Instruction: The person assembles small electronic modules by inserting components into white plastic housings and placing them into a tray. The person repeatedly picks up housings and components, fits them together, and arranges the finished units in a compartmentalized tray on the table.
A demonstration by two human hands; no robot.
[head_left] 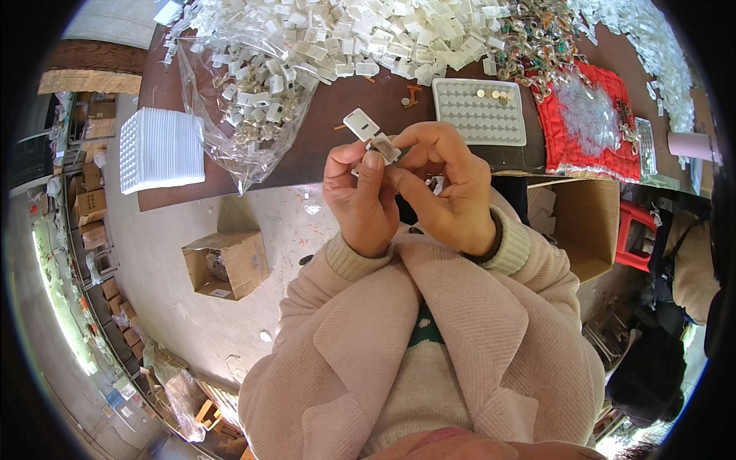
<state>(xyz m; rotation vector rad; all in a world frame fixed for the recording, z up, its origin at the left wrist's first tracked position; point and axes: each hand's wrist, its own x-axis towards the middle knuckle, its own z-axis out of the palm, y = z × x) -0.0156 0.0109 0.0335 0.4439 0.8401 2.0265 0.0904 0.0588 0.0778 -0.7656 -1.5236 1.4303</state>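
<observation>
My left hand (359, 207) is closed round a small white hinged plastic box (360, 123), held up just off the table's near edge with its lid standing out. A crumpled greyish-clear piece (384, 149) shows at the box, between the two hands. My right hand (454, 198) meets it from the right, thumb and fingers pinched together; what exactly they grip is hidden. Beyond that hand lies a white tray (479, 139) with rows of round hollows. Several small gold-coloured discs (494, 94) sit in its far row.
White boxes (399, 38) lie heaped along the brown table's (353, 96) far side. Left are a clear bag (230, 157) of boxes and stacked white trays (162, 151). Trinkets (537, 46) and a red cloth (553, 126) lie right. Cardboard boxes (244, 264) stand on the floor.
</observation>
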